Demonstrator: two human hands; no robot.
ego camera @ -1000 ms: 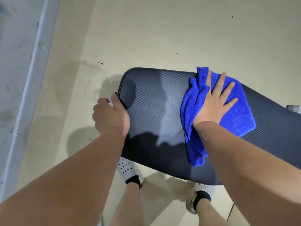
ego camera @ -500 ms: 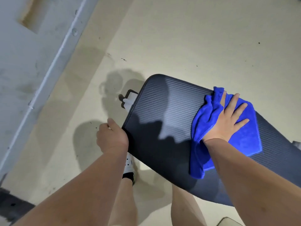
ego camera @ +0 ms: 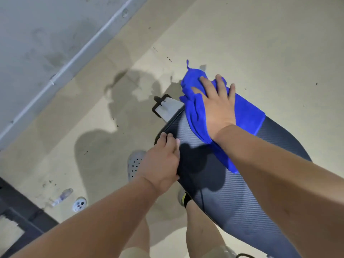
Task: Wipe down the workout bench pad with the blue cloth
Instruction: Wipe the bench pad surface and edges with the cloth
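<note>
The dark, ribbed bench pad [ego camera: 229, 198] runs from the middle of the head view down to the lower right. A blue cloth [ego camera: 247, 114] lies crumpled over its far end. My right hand [ego camera: 217, 107] presses flat on the cloth with fingers spread and straight. My left hand [ego camera: 162, 164] rests on the pad's near left edge, fingers laid over the corner. Part of the cloth hangs past the pad's end.
A grey metal frame foot with a black cap [ego camera: 165, 107] sticks out beyond the pad's end. A clear bottle [ego camera: 61, 197] and a round white object [ego camera: 79, 203] lie on the beige floor at lower left. A grey wall [ego camera: 37, 43] runs along the left. My shoe [ego camera: 135, 164] stands beside the bench.
My right hand has slid the cloth along the pad to its far end. My left hand has moved from the pad's side up onto its corner. The view has swung left.
</note>
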